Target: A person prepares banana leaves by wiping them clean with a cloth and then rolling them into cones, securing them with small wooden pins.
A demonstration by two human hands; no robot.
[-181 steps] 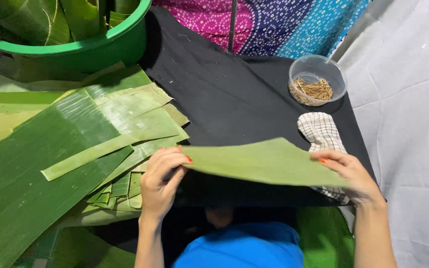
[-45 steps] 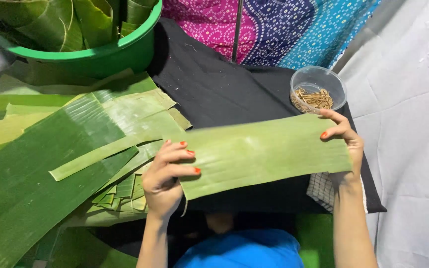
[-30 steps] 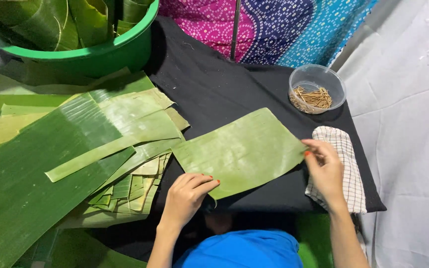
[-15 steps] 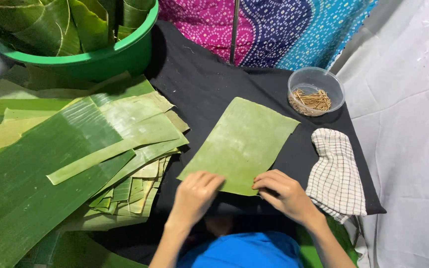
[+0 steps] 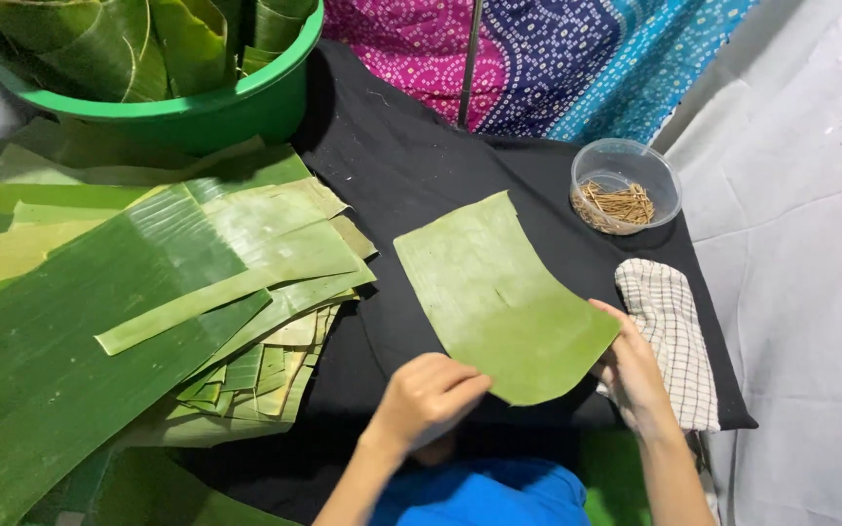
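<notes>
The green tub (image 5: 197, 107) is cut off by the top edge, so the rolled leaves (image 5: 138, 44) in it show only in part. The stack of leaf strips (image 5: 99, 321) runs off the left and bottom edges. The leaf piece (image 5: 499, 292) hides the fingertips of the left hand (image 5: 426, 394) and the right hand (image 5: 631, 370). The sticks in the clear bowl (image 5: 626, 185) are too small to count.
</notes>
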